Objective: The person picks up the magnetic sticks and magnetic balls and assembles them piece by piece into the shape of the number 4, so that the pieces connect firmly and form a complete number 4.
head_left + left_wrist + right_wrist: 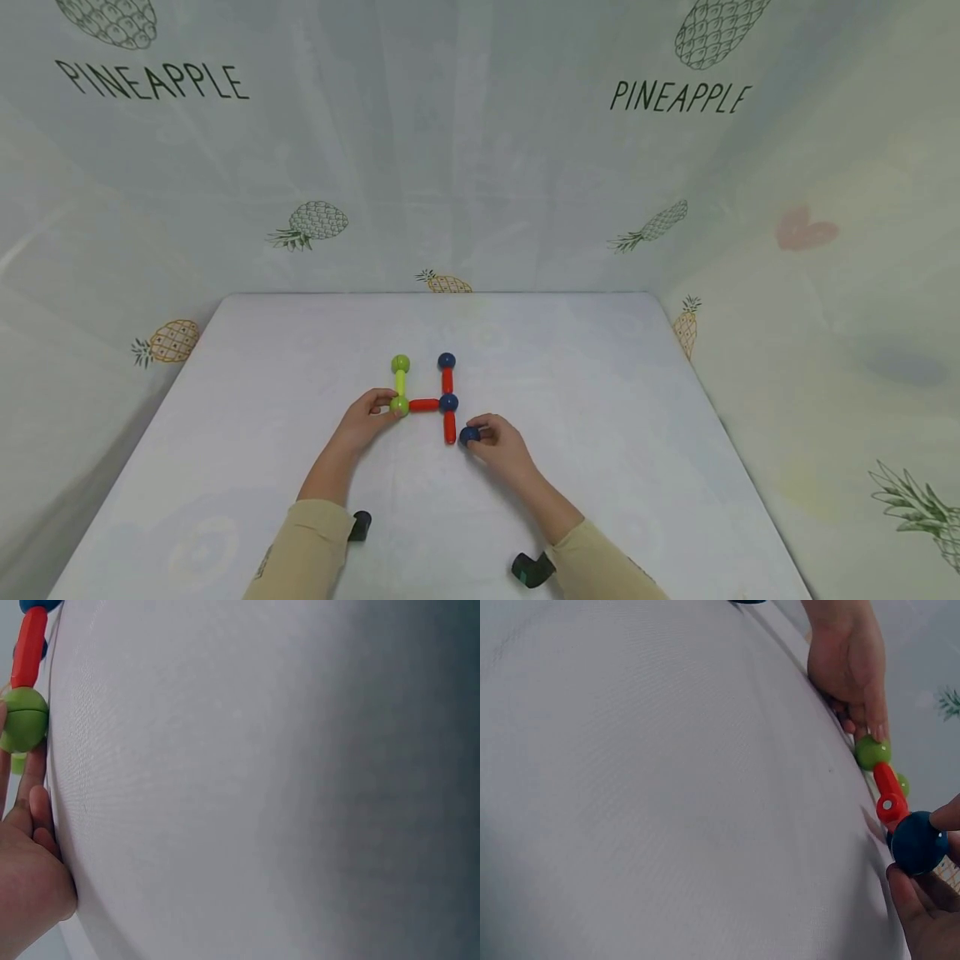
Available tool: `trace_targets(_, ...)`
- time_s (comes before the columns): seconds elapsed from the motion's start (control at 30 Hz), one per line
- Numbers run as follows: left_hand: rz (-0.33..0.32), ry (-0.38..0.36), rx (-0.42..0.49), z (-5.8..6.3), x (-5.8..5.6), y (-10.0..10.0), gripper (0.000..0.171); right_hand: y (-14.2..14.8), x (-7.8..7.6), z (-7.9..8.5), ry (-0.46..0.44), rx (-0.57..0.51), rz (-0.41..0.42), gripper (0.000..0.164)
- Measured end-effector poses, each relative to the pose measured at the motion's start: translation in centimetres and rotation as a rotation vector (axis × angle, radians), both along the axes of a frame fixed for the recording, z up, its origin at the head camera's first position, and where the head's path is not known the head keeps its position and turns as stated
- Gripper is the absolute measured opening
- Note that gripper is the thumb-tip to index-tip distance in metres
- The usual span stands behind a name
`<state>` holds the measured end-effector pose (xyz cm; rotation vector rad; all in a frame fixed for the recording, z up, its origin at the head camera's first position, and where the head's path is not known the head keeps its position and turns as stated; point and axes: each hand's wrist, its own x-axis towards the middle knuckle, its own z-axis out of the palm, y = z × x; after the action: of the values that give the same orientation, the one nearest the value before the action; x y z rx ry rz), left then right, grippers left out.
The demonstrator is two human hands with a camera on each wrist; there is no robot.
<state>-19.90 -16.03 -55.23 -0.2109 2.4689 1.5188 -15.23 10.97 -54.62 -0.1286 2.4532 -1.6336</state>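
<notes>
A joined figure of balls and rods lies flat on the white table. My left hand (pixel 369 421) pinches its near green ball (pixel 399 406) between thumb and fingers. From there a green rod (pixel 401 382) runs back to another green ball (pixel 401 363), and a red rod (pixel 424 406) leads right to a blue ball (pixel 448 402). That blue ball also bears a red rod (pixel 447 381) topped by a far blue ball (pixel 447 360), and a red rod (pixel 450 428) pointing toward me. My right hand (pixel 501 446) pinches a loose blue ball (pixel 919 842) just right of that rod's free end.
The white table (pixel 600 375) reaches back to a pale curtain (pixel 480 167) printed with pineapples. Dark wrist-camera pieces (pixel 532 570) show beside both sleeves.
</notes>
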Motion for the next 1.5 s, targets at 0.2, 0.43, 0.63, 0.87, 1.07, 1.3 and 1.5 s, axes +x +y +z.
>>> trace_targets(0.2,-0.008,0.018,0.017,0.0,0.0,-0.1,0.041,-0.1,0.3,0.0,-0.012,0.000,0.035,0.027)
trace_targets(0.43,-0.008,0.020,0.028,0.0,0.0,-0.2,0.040,-0.4,0.5,0.2,-0.025,0.016,0.079,0.025)
trace_targets(0.63,-0.006,0.017,0.022,-0.1,-0.1,-0.3,0.040,-0.6,0.7,0.3,-0.001,0.060,0.096,0.028)
trace_targets(0.87,-0.003,0.016,0.022,-0.1,-0.1,-0.2,0.040,-0.7,0.8,0.4,0.037,0.096,0.141,0.032)
trace_targets(1.07,-0.008,0.013,0.019,-0.1,-0.1,-0.3,0.041,-0.9,0.8,0.1,0.066,0.088,0.166,0.032)
trace_targets(1.3,-0.006,0.014,0.027,-0.2,-0.2,-0.3,0.040,-1.2,1.1,-0.2,0.054,0.064,0.163,0.030)
trace_targets(1.5,-0.002,0.014,0.033,-0.2,-0.1,-0.3,0.040,-1.4,1.2,-0.2,0.053,0.076,0.145,0.029)
